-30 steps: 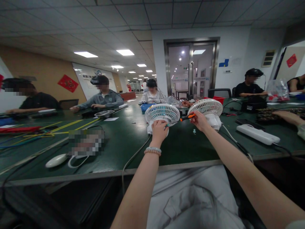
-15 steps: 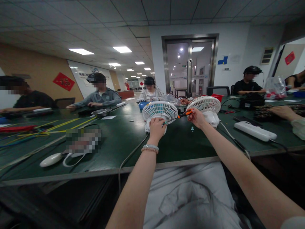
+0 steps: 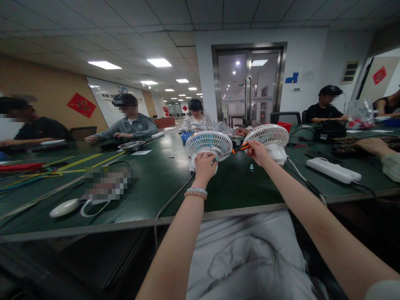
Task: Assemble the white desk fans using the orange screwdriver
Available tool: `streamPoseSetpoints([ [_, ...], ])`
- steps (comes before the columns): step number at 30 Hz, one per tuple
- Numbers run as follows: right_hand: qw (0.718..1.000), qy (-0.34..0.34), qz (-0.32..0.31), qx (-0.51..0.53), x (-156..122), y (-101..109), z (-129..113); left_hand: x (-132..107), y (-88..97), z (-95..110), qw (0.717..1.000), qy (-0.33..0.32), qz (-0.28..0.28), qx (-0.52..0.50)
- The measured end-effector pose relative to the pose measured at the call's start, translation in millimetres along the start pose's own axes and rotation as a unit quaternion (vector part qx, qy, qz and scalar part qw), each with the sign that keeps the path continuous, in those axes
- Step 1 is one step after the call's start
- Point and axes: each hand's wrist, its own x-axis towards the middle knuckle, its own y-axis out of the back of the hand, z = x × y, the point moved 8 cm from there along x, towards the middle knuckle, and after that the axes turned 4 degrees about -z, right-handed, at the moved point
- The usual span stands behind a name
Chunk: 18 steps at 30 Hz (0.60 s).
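Two small white electric fans stand side by side on the green table, a left fan [image 3: 210, 139] and a right fan [image 3: 271, 135], with their round grilles tilted upward. My left hand [image 3: 205, 168] is closed in front of the left fan's motor housing, with a small teal piece [image 3: 214, 160] at its fingertips. My right hand [image 3: 258, 153] grips an orange and black screwdriver [image 3: 242, 148] between the fans. The shaft slants down to the left, its tip near the teal piece. Another pale teal piece [image 3: 251, 167] lies on the table below the screwdriver.
A white power strip [image 3: 333, 170] lies to the right beside a dark phone-like slab. On the left are a white corded item [image 3: 65, 208], yellow cables and a round metal dish [image 3: 131, 145]. Fan cords hang over the front edge. Several people sit around the table.
The screwdriver has shifted slightly, and its shaft now shows more clearly reaching toward the teal piece. My left hand has barely moved. The whole view has shifted a little.
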Motion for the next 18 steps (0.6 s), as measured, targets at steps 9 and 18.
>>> streamPoseSetpoints([
  [9, 0.999, 0.018, 0.005, -0.035, 0.2, 0.2, -3.4, 0.5, -1.0, -0.1, 1.0, 0.007, -0.006, 0.007],
  [18, 0.999, 0.018, -0.01, -0.025, -0.6, -3.4, -4.8, 1.0, -1.8, -0.8, 1.0, 0.007, -0.002, 0.004],
])
